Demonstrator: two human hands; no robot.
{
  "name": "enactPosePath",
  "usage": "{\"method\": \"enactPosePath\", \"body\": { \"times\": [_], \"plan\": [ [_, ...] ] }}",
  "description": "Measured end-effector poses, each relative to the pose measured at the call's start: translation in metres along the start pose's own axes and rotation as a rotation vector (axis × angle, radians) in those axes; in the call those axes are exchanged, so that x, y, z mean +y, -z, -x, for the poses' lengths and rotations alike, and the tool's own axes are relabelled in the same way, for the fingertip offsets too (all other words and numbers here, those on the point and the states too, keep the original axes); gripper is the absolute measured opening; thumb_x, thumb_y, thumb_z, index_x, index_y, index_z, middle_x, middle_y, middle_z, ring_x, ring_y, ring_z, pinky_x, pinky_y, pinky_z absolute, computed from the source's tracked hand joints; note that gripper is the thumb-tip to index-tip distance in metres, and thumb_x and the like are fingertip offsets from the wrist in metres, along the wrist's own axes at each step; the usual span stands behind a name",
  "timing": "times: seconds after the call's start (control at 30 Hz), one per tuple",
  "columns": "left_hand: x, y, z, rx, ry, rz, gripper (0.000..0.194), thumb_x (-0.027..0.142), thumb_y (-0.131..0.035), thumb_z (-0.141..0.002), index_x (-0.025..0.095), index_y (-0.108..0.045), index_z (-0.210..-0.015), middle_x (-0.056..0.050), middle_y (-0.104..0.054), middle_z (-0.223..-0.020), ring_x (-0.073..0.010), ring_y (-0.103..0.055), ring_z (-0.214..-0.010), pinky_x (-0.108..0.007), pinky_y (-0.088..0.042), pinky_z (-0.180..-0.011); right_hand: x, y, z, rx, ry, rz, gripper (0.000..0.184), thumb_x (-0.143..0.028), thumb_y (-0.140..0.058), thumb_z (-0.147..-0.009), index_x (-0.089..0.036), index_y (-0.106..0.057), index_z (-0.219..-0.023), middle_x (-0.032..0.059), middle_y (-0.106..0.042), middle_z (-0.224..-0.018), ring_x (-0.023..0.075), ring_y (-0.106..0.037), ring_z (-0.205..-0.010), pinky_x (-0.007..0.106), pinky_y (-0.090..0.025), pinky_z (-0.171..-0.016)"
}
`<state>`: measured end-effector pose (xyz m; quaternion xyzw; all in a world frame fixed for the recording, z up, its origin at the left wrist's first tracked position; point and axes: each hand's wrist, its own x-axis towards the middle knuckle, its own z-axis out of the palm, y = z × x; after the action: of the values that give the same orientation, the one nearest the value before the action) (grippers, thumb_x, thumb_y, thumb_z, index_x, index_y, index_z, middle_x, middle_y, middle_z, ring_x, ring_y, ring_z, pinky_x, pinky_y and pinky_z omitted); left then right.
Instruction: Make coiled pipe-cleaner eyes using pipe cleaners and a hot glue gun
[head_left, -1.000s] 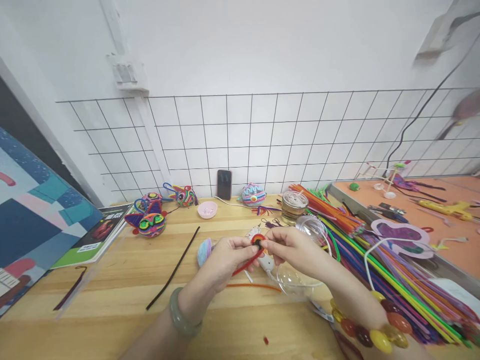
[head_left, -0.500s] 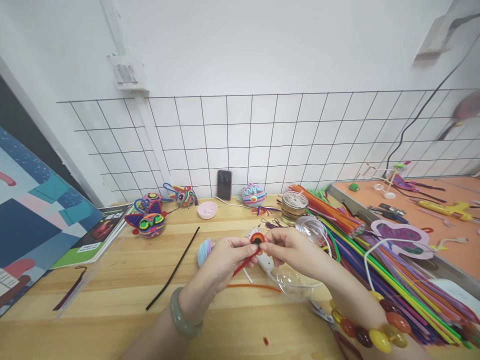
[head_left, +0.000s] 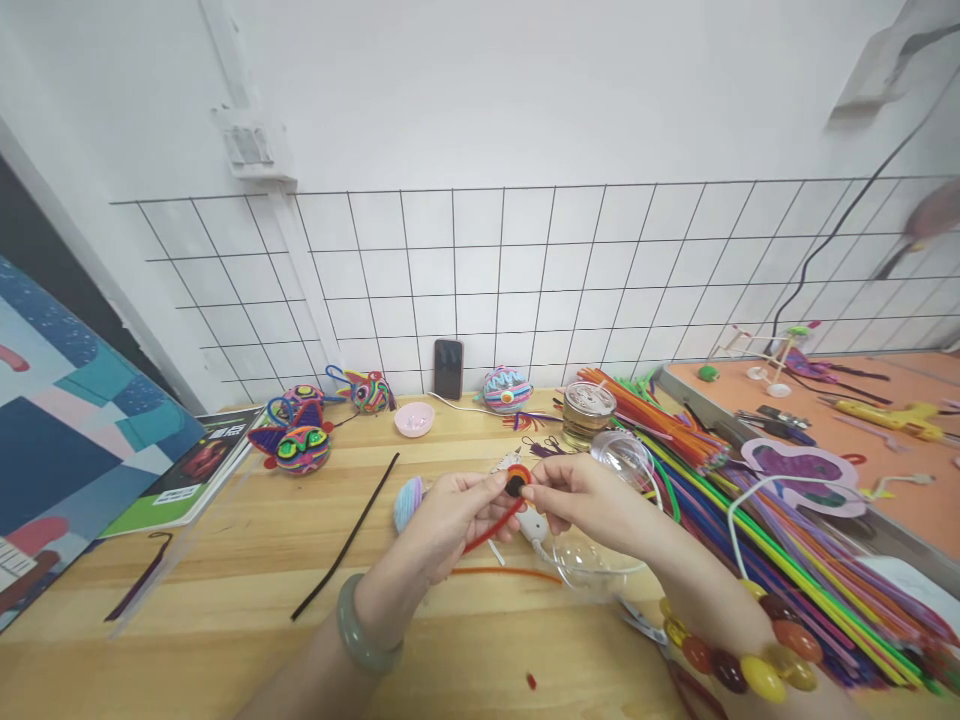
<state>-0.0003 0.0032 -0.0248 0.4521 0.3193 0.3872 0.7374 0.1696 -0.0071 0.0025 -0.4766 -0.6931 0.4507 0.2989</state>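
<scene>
Your left hand (head_left: 448,515) and right hand (head_left: 592,498): pinching coil (head_left: 518,471) | Red stem (head_left: 491,529): below grip | Keep turns flat, snug

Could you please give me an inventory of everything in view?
Coiled disc: one, red-orange-black, between hands
Decorated balls: four, multicoloured, along table's back
Yarn ball: one, pastel, behind left forearm
Phone: one, dark, back
Bowl: one, pink, back
Cup: one, clear, amber liquid, back right
Loose stems: black left, orange below hands
Stem bundles: many, multicoloured, right
Clear shells: two, right of centre
White tool: one, behind hands
Yellow glue gun: one, far right
Magazine: one, green-black, left
Table: one, light wood, beneath
Wall grid: one, black, back wall
Smaller items: several, mixed, some unclear
Left hand: one, green bangle, centre
Right hand: one, beaded bracelet, centre right
</scene>
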Motion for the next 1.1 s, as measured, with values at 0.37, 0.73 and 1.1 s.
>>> {"method": "enactPosePath", "body": {
  "times": [0.37, 0.73, 1.1],
  "plan": [
    [0.0011, 0.0005, 0.0012, 0.011, 0.017, -0.089, 0.027, 0.035, -0.064, -0.070, 0.009, -0.068, -0.077, -0.009, -0.065, -0.069, -0.0112, -0.057, -0.056, -0.022, -0.043, -0.052, 0.0028, 0.0002, -0.0010, -0.021, -0.042, -0.008, 0.021, -0.028, -0.052, -0.077, -0.017, -0.048, -0.060, -0.0046, -0.049, -0.045, 0.0081, -0.049, -0.042, 0.018, -0.038, -0.044],
    [0.0032, -0.0012, 0.0021, 0.028, 0.023, -0.129, 0.028, 0.038, -0.069, -0.063, 0.011, -0.069, -0.071, -0.007, -0.063, -0.065, -0.0108, -0.054, -0.053, -0.022, -0.042, -0.050, 0.0005, 0.0019, 0.0006, -0.029, -0.035, 0.016, 0.022, -0.028, -0.051, -0.077, -0.018, -0.046, -0.059, -0.0043, -0.049, -0.046, 0.0091, -0.050, -0.043, 0.019, -0.039, -0.045],
    [0.0030, -0.0004, 0.0025, 0.062, -0.043, -0.308, 0.029, 0.040, -0.067, -0.065, 0.012, -0.069, -0.069, -0.001, -0.056, -0.050, -0.0073, -0.046, -0.045, -0.019, -0.035, -0.047, -0.0011, 0.0005, 0.0006, -0.038, -0.026, 0.006, 0.020, -0.027, -0.051, -0.077, -0.017, -0.048, -0.060, -0.0047, -0.049, -0.047, 0.0087, -0.049, -0.044, 0.019, -0.038, -0.045]
  ]
}}
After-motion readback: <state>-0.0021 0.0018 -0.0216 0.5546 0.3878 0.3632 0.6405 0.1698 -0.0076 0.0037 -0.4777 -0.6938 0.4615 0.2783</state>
